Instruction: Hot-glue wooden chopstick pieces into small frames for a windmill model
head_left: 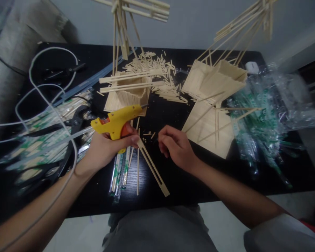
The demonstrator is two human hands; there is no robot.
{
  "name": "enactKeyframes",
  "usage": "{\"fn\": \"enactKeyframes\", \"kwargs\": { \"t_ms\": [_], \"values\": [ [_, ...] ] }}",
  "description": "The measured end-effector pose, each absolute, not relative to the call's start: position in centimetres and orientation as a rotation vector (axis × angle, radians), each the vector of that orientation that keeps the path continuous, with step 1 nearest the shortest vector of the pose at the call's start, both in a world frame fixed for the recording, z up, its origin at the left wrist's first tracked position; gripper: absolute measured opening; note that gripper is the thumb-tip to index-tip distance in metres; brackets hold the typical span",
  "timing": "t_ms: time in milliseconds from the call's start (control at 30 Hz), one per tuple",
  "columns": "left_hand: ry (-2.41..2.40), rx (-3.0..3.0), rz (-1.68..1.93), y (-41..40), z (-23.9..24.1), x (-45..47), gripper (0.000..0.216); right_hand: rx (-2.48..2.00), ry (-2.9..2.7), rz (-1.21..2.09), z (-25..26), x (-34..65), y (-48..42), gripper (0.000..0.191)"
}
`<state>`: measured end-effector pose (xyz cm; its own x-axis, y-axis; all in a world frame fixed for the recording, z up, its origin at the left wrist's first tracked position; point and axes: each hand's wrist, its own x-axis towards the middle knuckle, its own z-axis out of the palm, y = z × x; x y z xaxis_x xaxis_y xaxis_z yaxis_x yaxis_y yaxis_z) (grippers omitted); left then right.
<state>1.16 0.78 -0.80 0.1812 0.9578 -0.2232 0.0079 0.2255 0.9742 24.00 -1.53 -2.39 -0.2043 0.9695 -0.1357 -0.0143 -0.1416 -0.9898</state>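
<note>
while the left hand (103, 148) grips a glue gun (124, 114), the right hand (175, 145) curls closed, the green-printed wrappers (254, 122) illegible.

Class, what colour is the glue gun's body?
The glue gun has a yellow body, best seen in the head view.

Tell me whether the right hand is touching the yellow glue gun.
Apart. The head view shows dark tabletop between the right hand and the glue gun.
</note>
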Motion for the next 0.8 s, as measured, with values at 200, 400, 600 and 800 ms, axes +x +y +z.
{"fn": "enactKeyframes", "kwargs": {
  "t_ms": [200,400,600,800],
  "values": [
    [1.112,1.038,0.943,0.46,-1.41,0.94,0.029,-1.097,-1.158,1.656,-2.17,23.67,-1.70,0.031],
    [1.090,1.051,0.958,0.53,-1.38,0.87,0.029,-1.049,-1.119,1.709,-2.28,23.64,-1.58,0.035],
    [1.066,1.040,0.975,0.55,-1.30,0.79,0.029,-1.025,-1.078,1.834,-2.12,23.54,-1.83,0.042],
    [1.005,0.997,0.975,0.50,-1.50,0.59,0.027,-0.797,-0.757,2.343,-2.73,23.70,-1.85,0.046]
  ]
}}
